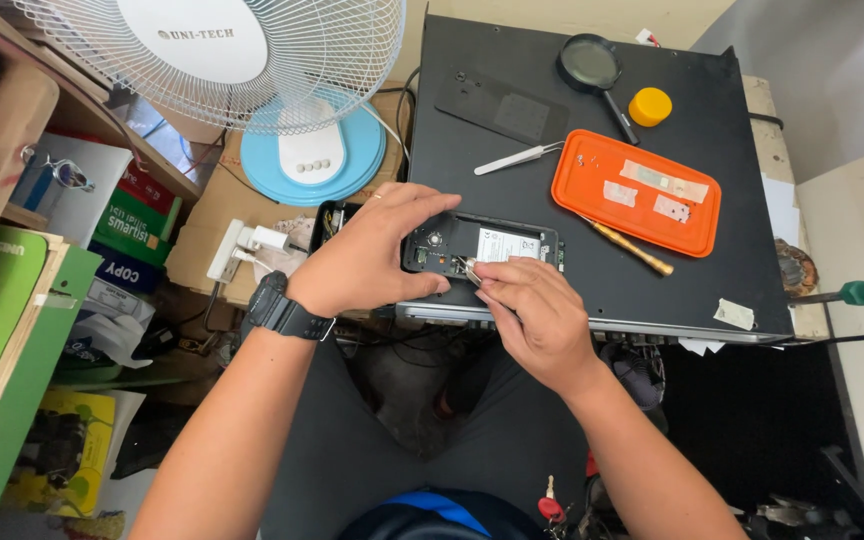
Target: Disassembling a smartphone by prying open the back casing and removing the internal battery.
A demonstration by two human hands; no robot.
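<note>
An opened black phone (492, 243) with its back cover off lies on a black metal case (692, 270) that serves as the work surface. My left hand (372, 255), a black watch on its wrist, grips the phone's left end. My right hand (532, 310) pinches a small metal tool (467, 268), its tip resting inside the phone near the lower middle. The phone's white-labelled battery shows between my hands.
An orange tray (637, 190) holds tape strips and tiny screws. Metal tweezers (514, 158), a magnifying glass (594, 68), a yellow cap (649, 105), a wooden-handled tool (632, 248) and a flat black cover (502, 108) lie on the case. A white fan (252, 60) stands at left above a power strip (242, 248).
</note>
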